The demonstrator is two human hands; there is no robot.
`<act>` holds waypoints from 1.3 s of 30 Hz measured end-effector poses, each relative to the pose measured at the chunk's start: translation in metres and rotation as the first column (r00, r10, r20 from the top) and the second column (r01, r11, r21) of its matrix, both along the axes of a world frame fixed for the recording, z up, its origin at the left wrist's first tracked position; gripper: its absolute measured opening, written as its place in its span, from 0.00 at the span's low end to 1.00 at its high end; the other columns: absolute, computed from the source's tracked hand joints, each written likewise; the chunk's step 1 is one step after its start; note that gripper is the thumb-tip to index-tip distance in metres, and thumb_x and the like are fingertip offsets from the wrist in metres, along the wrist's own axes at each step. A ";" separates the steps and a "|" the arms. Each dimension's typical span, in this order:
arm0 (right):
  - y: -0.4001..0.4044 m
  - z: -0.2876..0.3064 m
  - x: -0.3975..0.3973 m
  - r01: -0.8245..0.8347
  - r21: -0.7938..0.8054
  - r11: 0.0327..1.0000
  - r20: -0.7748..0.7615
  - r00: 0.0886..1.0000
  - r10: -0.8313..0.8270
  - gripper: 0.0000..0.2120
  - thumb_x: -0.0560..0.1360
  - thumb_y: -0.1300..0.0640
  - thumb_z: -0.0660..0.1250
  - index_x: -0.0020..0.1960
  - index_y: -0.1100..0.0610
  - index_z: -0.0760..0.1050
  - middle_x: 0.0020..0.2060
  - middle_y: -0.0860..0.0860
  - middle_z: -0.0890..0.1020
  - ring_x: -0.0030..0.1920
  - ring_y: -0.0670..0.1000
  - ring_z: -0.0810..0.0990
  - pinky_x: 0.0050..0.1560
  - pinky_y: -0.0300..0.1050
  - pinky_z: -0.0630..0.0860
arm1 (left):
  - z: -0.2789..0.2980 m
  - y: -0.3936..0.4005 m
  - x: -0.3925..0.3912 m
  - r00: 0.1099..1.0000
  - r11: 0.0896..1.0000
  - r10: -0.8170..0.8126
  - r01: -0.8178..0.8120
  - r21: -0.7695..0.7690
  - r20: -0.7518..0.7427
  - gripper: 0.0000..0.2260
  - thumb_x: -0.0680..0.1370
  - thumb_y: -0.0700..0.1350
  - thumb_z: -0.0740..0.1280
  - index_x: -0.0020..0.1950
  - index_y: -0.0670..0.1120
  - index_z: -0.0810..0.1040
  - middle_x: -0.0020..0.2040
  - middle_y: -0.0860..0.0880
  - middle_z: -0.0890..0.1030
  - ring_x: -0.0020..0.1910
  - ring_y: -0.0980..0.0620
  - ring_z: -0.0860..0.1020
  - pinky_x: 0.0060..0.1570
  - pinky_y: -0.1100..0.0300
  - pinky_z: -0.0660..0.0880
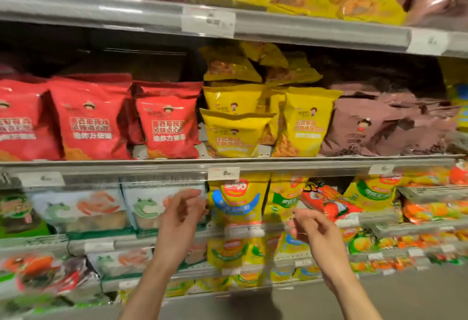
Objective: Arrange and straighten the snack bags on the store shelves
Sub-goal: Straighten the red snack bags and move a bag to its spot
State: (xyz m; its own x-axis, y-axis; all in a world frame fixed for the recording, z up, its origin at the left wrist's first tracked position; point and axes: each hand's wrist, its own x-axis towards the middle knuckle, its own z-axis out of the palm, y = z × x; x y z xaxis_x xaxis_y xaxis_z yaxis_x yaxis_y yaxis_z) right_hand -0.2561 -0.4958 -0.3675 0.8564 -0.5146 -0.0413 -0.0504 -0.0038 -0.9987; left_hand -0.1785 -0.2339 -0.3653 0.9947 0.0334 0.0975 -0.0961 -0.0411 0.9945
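Grey metal store shelves [316,32] run across the whole view in stacked tiers, tilting slightly down to the right. Each tier has a pale front rail carrying white paper price labels [208,24] behind clear strips; their print is too blurred to read. The space behind the middle tier, at upper left, is dark and shadowed [126,58]. Below the lowest tier lies a strip of plain grey floor [405,297]. The light is dim and warm, with soft glare on the rails.
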 end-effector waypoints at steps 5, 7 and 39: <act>-0.053 -0.007 -0.013 -0.008 0.014 1.000 -0.045 0.999 0.009 0.07 0.82 0.63 0.65 0.51 0.60 0.83 0.40 0.58 0.87 0.39 0.52 0.83 0.49 0.48 0.81 | 0.004 -0.047 -0.016 0.998 0.999 -0.031 0.032 0.013 -0.049 0.05 0.83 0.42 0.66 0.55 0.47 0.81 0.47 0.52 0.86 0.46 0.58 0.84 0.43 0.69 0.78; -0.067 -0.003 -0.013 0.012 0.032 0.999 -0.051 0.999 -0.010 0.07 0.81 0.64 0.65 0.50 0.60 0.83 0.39 0.59 0.87 0.38 0.51 0.82 0.44 0.42 0.81 | 0.005 -0.057 -0.016 0.997 0.999 -0.041 0.041 0.004 -0.069 0.05 0.83 0.43 0.67 0.56 0.47 0.81 0.47 0.50 0.86 0.47 0.56 0.84 0.44 0.65 0.78; -0.347 -0.080 0.056 -0.034 -0.301 0.953 -0.216 0.976 -0.033 0.06 0.80 0.63 0.67 0.50 0.54 0.82 0.46 0.47 0.84 0.46 0.46 0.81 0.46 0.38 0.74 | -0.075 -0.346 0.033 0.956 0.996 -0.039 0.061 0.066 -0.291 0.06 0.81 0.31 0.63 0.55 0.37 0.76 0.41 0.43 0.80 0.35 0.60 0.79 0.36 0.70 0.75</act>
